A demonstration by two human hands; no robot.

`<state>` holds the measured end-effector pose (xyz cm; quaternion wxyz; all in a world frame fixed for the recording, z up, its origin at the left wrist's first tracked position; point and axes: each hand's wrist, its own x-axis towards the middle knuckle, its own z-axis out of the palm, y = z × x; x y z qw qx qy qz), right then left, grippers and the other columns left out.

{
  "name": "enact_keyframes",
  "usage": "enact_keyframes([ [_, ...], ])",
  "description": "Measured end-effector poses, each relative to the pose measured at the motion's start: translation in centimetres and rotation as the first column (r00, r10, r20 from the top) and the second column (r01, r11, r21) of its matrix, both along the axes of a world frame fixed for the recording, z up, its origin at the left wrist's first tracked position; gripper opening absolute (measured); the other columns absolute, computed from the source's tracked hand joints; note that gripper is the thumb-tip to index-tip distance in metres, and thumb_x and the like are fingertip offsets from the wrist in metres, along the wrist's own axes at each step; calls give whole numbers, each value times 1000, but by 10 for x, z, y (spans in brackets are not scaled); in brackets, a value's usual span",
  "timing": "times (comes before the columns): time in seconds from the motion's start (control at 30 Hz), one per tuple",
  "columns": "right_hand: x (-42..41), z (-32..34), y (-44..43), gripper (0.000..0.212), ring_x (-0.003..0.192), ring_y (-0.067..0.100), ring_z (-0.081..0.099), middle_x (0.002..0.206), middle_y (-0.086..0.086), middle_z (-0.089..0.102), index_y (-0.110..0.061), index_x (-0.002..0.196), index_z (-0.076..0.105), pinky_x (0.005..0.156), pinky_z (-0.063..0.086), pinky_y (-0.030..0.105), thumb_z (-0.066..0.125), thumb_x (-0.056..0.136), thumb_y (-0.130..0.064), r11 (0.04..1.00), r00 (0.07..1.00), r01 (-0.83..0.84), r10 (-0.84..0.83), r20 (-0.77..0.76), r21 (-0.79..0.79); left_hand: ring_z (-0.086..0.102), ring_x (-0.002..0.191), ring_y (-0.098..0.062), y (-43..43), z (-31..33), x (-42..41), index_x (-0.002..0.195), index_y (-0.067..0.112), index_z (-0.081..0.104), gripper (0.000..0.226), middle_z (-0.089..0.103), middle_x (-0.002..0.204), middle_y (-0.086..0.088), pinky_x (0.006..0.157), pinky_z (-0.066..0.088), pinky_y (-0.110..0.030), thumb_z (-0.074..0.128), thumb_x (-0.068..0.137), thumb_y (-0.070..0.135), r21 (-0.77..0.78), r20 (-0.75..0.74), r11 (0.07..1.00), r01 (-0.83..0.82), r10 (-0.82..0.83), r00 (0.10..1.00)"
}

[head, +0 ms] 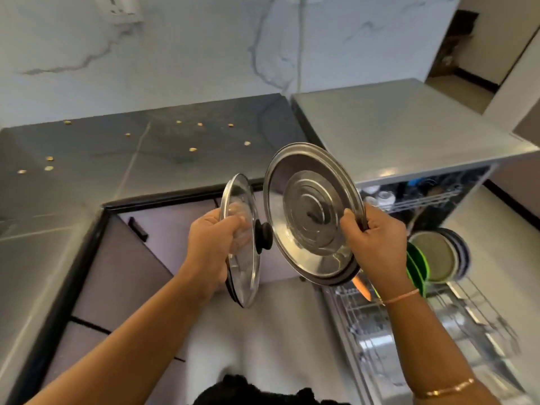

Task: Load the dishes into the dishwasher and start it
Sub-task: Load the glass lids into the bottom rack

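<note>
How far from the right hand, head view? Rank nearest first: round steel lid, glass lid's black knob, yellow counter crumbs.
1. Round steel lid, in the right hand.
2. Glass lid's black knob, to its left.
3. Yellow counter crumbs, far left.

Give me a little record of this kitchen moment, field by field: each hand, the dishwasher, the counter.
Left grip: left hand holds a glass lid with a black knob, on edge.
Right grip: right hand holds a steel lid by its rim, tilted.
Dishwasher: open, lower rack pulled out.
Already loaded: plates standing at the rack's far end, some green.
Counter: dark, with small yellow bits scattered.
</note>
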<state>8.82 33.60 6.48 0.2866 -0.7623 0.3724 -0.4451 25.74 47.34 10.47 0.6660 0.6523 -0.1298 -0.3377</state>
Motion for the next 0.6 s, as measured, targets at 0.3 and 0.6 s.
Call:
enact_keyframes([
  [0.3, -206, -23, -65, 43, 39, 13, 22, 43, -7, 21, -22, 55, 27, 41, 13, 20, 59, 84, -20, 990, 951, -11, -32, -307, -138, 44, 59, -14, -75, -29, -201, 73, 12, 56, 25, 47, 68, -7, 57, 40, -22, 47, 88, -6, 107, -135, 992, 67, -52, 989],
  [0.6, -313, -55, -111, 34, 57, 26, 47, 64, 14, 57, -14, 62, 44, 53, 34, 31, 53, 93, -25, 971, 856, 216, -140, -497, 99, 58, 76, -23, -130, -59, -287, 90, 7, 64, 16, 60, 82, -13, 77, 50, -36, 54, 87, -5, 192, -180, 976, 103, -69, 981],
])
